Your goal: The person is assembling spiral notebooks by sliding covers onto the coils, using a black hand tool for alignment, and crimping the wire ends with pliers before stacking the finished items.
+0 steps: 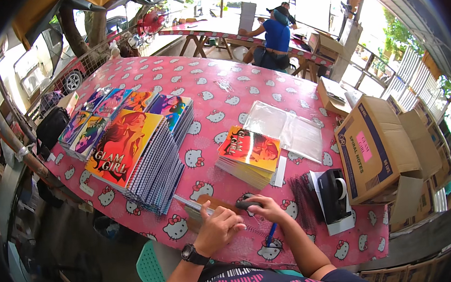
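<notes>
Nearest the person, the left hand (219, 227), with a black watch on its wrist, lay curled and pressing down on a brown-backed notebook (209, 203) at the near edge of the surface (222, 93), which was covered in a pink cartoon-cat cloth. The right hand (265, 208) was closed around a small dark tool (247, 204) held against the notebook's edge, just where a spiral coil showed below the fingers. A blue pen (270, 235) lay under the right forearm.

Just to the right sat a bundle of black spiral coils (302, 201) and a black tape dispenser (334, 195) on a white base. Just beyond the hands stood a short stack of orange-covered notebooks (250, 155), with clear plastic sleeves (285, 128) lying flat behind it.

To the left, a tall slanting stack of spiral-bound notebooks (140, 163) with a yellow and red cover on top looked already bound, and more stacks with colourful covers (112, 110) lay further back. By that showing, much of the binding seemed done, while the notebook in hand and the short orange stack appeared left to finish, and the sleeves sat unfilled.

On the right edge an open cardboard box (374, 148) rested with flattened cartons behind it. Far off, a person in a blue top (276, 36) bent over another table (211, 28).
</notes>
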Available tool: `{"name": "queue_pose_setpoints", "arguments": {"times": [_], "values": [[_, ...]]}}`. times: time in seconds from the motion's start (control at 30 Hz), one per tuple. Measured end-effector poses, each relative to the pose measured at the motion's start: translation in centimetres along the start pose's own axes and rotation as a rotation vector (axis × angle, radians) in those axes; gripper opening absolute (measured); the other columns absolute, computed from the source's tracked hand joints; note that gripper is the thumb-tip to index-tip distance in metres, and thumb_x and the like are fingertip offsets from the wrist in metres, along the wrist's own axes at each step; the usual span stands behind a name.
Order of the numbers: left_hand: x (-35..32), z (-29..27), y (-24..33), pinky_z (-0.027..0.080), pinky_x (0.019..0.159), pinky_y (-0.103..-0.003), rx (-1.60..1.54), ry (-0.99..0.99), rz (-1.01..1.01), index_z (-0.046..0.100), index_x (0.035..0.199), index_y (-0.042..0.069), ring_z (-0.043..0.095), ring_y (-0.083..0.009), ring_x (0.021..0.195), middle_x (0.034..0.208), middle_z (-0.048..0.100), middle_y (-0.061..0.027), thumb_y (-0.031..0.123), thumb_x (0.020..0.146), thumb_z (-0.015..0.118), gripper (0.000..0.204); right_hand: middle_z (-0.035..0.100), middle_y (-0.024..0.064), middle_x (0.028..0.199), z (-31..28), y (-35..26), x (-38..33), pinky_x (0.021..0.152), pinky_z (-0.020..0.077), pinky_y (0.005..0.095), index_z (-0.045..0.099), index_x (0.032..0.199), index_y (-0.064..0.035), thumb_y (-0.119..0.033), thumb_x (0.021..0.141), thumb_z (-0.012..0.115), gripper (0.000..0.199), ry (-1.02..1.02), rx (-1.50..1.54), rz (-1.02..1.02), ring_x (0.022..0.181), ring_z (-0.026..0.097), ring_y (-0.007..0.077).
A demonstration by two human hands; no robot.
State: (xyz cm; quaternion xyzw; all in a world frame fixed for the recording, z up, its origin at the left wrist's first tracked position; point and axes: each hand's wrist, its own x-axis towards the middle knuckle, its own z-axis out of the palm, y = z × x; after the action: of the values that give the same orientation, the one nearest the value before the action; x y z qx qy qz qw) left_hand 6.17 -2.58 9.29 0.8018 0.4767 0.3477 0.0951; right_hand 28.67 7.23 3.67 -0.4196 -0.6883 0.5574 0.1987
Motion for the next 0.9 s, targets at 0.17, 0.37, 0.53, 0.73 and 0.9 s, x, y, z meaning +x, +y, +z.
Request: {"name": "queue_pose_setpoints", "arguments": {"times": [0.17,0.37,0.53,0.73,0.9], "values": [[-0.5,-0.5,-0.6,0.015,0.108,-0.054,0.043,0.054,-0.145,0.057,0.116,0.015,0.057,-0.0177,0.091,0.087,0.057,0.0015,0.023,0.066,0.079,0.055,0.059,0.0162,0.117,0.1,-5.5,-3.7,0.095,0.0399,0.0369,0.067,0.104,0.0008,-0.039,0.087,0.061,0.044,-0.245,0.294,-0.451,0.107,0.056,0.0257],[-0.4,-0.9,-1.2,0.014,0.112,-0.055,-0.040,0.044,-0.162,0.052,0.122,0.014,0.057,-0.0171,0.091,0.085,0.055,0.0012,0.018,0.064,0.080,0.065,0.061,0.0177,0.109,0.2,-5.0,-2.3,0.096,0.0399,0.0384,0.070,0.101,-0.0035,-0.034,0.077,0.071,0.038,-0.087,0.140,-0.277,0.109,0.054,0.0285],[-0.5,-1.3,-1.3,0.012,0.112,-0.057,0.000,0.102,-0.164,0.052,0.123,0.014,0.058,-0.0188,0.092,0.086,0.056,0.0005,0.012,0.061,0.079,0.067,0.059,0.0177,0.115,-0.2,-5.7,-0.6,0.092,0.0434,0.0386,0.071,0.099,-0.0042,-0.031,0.076,0.074,0.035,0.128,-0.382,-0.242,0.110,0.054,0.0269],[-0.9,-1.8,-2.4,0.014,0.114,-0.054,0.009,0.109,-0.207,0.051,0.125,0.014,0.058,-0.0187,0.092,0.084,0.056,0.0011,0.013,0.062,0.080,0.070,0.061,0.0205,0.112,0.2,-6.5,-0.1,0.095,0.0416,0.0408,0.070,0.103,-0.0048,-0.048,0.076,0.068,0.051,-0.057,-0.289,-0.250,0.112,0.054,0.0318],[-0.9,-1.9,-2.7,0.016,0.113,-0.053,0.029,0.105,-0.221,0.050,0.125,0.013,0.059,-0.0192,0.089,0.083,0.057,0.0003,0.019,0.064,0.080,0.068,0.060,0.0203,0.116,0.3,-7.9,0.2,0.092,0.0433,0.0395,0.071,0.097,-0.0015,-0.045,0.077,0.068,0.048,-0.245,0.066,-0.343,0.106,0.057,0.0293]]}}
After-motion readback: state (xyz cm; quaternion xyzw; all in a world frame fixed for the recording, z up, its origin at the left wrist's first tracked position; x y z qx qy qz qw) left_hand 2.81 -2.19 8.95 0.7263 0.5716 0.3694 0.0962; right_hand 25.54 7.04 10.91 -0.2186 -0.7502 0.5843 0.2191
